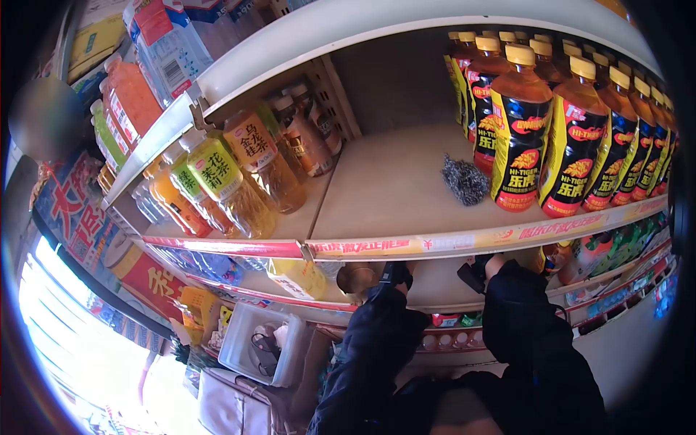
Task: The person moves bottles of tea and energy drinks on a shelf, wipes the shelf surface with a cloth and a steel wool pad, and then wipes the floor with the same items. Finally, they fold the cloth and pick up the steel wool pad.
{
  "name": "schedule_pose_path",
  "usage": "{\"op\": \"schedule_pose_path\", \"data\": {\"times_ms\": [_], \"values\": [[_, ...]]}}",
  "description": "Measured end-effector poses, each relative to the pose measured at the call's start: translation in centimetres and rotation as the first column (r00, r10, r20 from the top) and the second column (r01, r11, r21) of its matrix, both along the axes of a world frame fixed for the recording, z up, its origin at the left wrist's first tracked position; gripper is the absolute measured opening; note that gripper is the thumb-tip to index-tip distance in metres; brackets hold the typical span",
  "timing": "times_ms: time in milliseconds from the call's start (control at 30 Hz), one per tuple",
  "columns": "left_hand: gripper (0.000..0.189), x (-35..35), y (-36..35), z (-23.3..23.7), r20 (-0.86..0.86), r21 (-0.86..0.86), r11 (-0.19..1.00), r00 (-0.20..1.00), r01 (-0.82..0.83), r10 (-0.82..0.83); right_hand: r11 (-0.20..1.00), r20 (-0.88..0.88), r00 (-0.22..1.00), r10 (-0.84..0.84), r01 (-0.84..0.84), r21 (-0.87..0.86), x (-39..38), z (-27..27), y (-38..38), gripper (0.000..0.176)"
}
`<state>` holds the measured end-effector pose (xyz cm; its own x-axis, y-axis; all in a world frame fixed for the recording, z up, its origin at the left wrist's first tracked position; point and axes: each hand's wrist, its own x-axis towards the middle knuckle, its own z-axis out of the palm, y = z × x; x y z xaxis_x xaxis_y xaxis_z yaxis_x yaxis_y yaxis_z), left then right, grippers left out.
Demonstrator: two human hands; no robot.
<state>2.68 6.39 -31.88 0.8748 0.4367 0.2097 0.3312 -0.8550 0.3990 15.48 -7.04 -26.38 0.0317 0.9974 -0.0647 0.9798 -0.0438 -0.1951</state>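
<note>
Both of my arms in dark sleeves reach into the lower shelf (pixel 435 288), under the front edge of the shelf above. My left hand (pixel 402 283) shows only near the wrist, by a small black device; its fingers are hidden. Just left of it is a round brownish, shiny thing (pixel 355 279), and whether I hold it I cannot tell. My right hand (pixel 495 265) is partly behind the shelf edge, with another black device (pixel 473 275) at its side and its fingers out of sight. A steel wool scrubber (pixel 464 180) lies on the shelf above, beside black-and-yellow drink bottles (pixel 520 138).
Tea bottles (pixel 221 174) stand at the left of the upper shelf. A yellow-labelled bottle (pixel 299 278) lies tilted on the lower shelf. Below left are a translucent plastic bin (pixel 243 341) and a pale bag (pixel 228 406). The price strip (pixel 435 243) runs along the shelf's front edge.
</note>
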Motion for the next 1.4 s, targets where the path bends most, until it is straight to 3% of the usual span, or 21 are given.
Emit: {"op": "schedule_pose_path", "data": {"times_ms": [233,900,1133,1200,1267,1400], "values": [[0.06,1.5,1.1,-0.9,0.019,0.113,0.991,0.998,-0.066,0.065,0.999,0.014,1.0,0.002,-0.003,0.053,-0.6,-0.4,-1.2,0.067],[0.065,1.3,1.6,-1.5,0.078,0.205,0.977,0.996,-0.065,0.05,0.998,-0.061,0.998,-0.031,0.033,0.044,0.5,-3.3,3.6,0.067],[0.069,-4.6,-4.9,0.7,0.067,0.303,0.943,0.99,-0.135,0.121,0.996,-0.148,0.987,-0.062,0.071,0.057,-1.6,-5.7,1.6,0.067],[0.072,-6.9,-8.0,1.4,0.076,0.288,0.942,0.985,-0.172,0.157,0.916,0.175,0.983,0.049,-0.114,0.385,-3.6,-5.6,-1.9,0.07],[0.08,-8.9,-10.0,1.9,-0.036,0.318,0.94,0.989,-0.123,0.142,0.911,0.146,0.986,0.074,-0.127,0.392,-5.5,-5.2,-4.5,0.071],[0.082,-11.5,-13.3,2.2,0.019,0.274,0.954,0.993,-0.119,0.119,0.934,0.142,0.979,0.147,-0.184,0.306,-7.9,-2.7,-8.5,0.076]]}}
